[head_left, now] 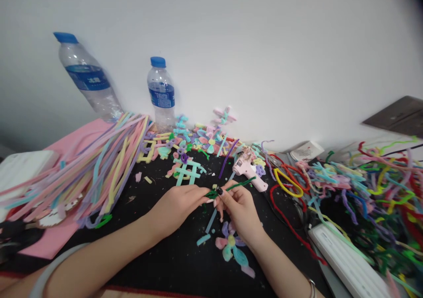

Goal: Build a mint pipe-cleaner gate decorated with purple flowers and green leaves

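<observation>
Near the middle of the black mat, my left hand (pixel 185 203) and my right hand (pixel 239 205) meet with fingertips pinched on a dark green pipe cleaner (pixel 243 183). One end of it sticks out to the upper right past my right hand; the part between the fingers looks bunched or twisted. Just below my right hand lies a pipe-cleaner flower (pixel 231 240) with pastel petals and a yellow centre. A pale pink glue gun (pixel 249 172) rests behind my right hand. Beyond my left hand sits a mint lattice piece (pixel 188 173) of crossed pipe cleaners.
A bundle of pastel pipe cleaners (pixel 112 161) covers the left side. Two plastic bottles, one tilted (pixel 87 78) and one upright (pixel 161 93), stand by the wall. Finished pipe-cleaner shapes (pixel 211 145) line the back. On the right are a white power strip (pixel 346 260) and tangled pipe cleaners (pixel 396 201).
</observation>
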A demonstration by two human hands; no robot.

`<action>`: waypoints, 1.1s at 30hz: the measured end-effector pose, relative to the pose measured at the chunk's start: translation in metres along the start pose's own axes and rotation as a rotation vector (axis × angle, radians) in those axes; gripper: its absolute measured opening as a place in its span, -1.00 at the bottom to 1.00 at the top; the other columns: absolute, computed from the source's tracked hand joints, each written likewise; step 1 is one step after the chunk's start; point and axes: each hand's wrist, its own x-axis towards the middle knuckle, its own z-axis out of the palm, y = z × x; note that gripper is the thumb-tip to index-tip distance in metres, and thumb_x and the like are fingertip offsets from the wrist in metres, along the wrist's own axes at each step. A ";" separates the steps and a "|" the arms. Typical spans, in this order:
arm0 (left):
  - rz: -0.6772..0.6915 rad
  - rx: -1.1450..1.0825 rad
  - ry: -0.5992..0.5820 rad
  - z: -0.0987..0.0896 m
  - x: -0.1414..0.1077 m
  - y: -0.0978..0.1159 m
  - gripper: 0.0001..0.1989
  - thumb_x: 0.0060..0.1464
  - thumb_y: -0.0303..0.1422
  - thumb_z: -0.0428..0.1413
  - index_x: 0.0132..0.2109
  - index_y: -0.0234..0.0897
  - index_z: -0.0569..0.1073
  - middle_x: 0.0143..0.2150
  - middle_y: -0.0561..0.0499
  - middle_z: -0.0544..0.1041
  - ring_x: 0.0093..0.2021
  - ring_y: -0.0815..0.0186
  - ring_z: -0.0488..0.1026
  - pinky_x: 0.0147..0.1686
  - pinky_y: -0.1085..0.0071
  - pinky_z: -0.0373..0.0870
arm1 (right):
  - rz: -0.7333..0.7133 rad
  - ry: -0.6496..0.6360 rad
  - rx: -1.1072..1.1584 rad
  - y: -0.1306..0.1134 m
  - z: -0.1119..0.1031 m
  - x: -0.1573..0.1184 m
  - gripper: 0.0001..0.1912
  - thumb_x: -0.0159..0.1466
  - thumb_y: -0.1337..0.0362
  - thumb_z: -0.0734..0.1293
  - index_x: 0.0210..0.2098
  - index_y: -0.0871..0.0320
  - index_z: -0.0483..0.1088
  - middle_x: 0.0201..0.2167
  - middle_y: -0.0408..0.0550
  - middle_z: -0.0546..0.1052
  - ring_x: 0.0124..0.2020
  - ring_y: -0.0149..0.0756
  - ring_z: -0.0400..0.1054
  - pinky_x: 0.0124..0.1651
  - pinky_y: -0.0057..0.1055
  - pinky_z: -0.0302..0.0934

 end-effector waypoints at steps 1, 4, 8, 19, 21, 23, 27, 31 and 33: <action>0.025 0.049 -0.032 0.000 0.001 0.000 -0.69 0.28 -0.34 -0.15 -0.23 -0.33 0.47 -0.42 -0.01 0.51 -0.42 0.35 0.45 -0.43 0.49 0.32 | 0.000 0.004 -0.004 0.000 0.000 0.000 -0.75 0.14 0.13 0.37 -0.44 0.16 0.28 -0.66 -0.22 0.44 -0.76 -0.50 0.21 -0.71 -0.57 0.15; 0.075 0.171 -0.100 0.001 0.002 0.002 -0.62 0.30 -0.36 -0.23 -0.35 -0.33 0.41 -0.50 0.03 0.41 -0.50 0.37 0.36 -0.51 0.48 0.23 | -0.009 0.018 -0.043 -0.001 0.001 0.000 -0.74 0.15 0.12 0.36 -0.44 0.16 0.27 -0.67 -0.23 0.43 -0.76 -0.52 0.18 -0.70 -0.58 0.10; 0.078 0.187 -0.158 0.004 0.002 0.006 -0.63 0.28 -0.43 -0.23 -0.42 -0.31 0.35 -0.53 0.05 0.36 -0.53 0.36 0.32 -0.51 0.46 0.19 | -0.042 0.034 -0.105 -0.002 0.000 -0.001 -0.76 0.17 0.13 0.33 -0.43 0.16 0.26 -0.69 -0.26 0.39 -0.77 -0.54 0.12 -0.70 -0.59 -0.01; -0.225 -0.330 -0.237 -0.016 0.014 0.004 -0.87 0.13 -0.39 0.05 -0.31 -0.29 0.49 -0.41 0.05 0.43 -0.42 0.38 0.38 -0.37 0.49 0.26 | -0.033 -0.160 -0.325 -0.012 -0.001 -0.004 -0.81 0.16 0.21 0.35 -0.49 0.20 0.37 -0.62 -0.22 0.33 -0.61 -0.51 0.17 -0.56 -0.55 0.03; -0.353 -0.472 -0.292 -0.015 0.014 0.003 -0.87 0.08 -0.37 0.10 -0.39 -0.31 0.49 -0.54 0.10 0.40 -0.54 0.42 0.35 -0.47 0.51 0.23 | -0.014 -0.195 -0.319 -0.013 -0.002 -0.004 -0.81 0.17 0.21 0.35 -0.48 0.21 0.39 -0.60 -0.22 0.33 -0.61 -0.51 0.18 -0.56 -0.55 0.02; -0.471 -0.640 -0.331 -0.012 0.014 0.002 -0.89 0.05 -0.37 0.11 -0.37 -0.32 0.48 -0.58 0.12 0.40 -0.57 0.43 0.37 -0.51 0.52 0.25 | 0.005 -0.217 -0.304 -0.013 -0.003 -0.004 -0.81 0.19 0.22 0.33 -0.46 0.21 0.39 -0.59 -0.22 0.33 -0.60 -0.52 0.17 -0.56 -0.55 0.01; -0.599 -0.949 -0.371 -0.006 0.012 0.002 -0.90 0.02 -0.40 0.11 -0.27 -0.32 0.41 -0.51 0.11 0.48 -0.57 0.41 0.44 -0.52 0.51 0.32 | 0.040 -0.250 -0.200 -0.011 -0.008 -0.005 -0.83 0.21 0.25 0.26 -0.42 0.22 0.41 -0.60 -0.21 0.33 -0.65 -0.53 0.12 -0.58 -0.54 -0.02; -0.609 -1.147 -0.422 -0.002 0.010 0.002 -0.78 -0.01 -0.39 0.16 -0.21 -0.28 0.30 -0.43 0.09 0.53 -0.62 0.45 0.42 -0.58 0.54 0.32 | 0.062 -0.268 -0.070 -0.008 -0.011 -0.004 -0.82 0.23 0.26 0.20 -0.35 0.19 0.39 -0.60 -0.18 0.39 -0.65 -0.48 0.17 -0.57 -0.52 0.03; -0.619 -1.207 -0.452 -0.002 0.010 0.001 -0.70 -0.05 -0.39 0.21 -0.18 -0.26 0.27 -0.49 0.14 0.50 -0.64 0.46 0.41 -0.60 0.56 0.31 | 0.065 -0.230 -0.025 -0.009 -0.010 -0.004 -0.88 0.22 0.25 0.22 -0.29 0.15 0.33 -0.61 -0.21 0.40 -0.67 -0.48 0.17 -0.60 -0.54 0.02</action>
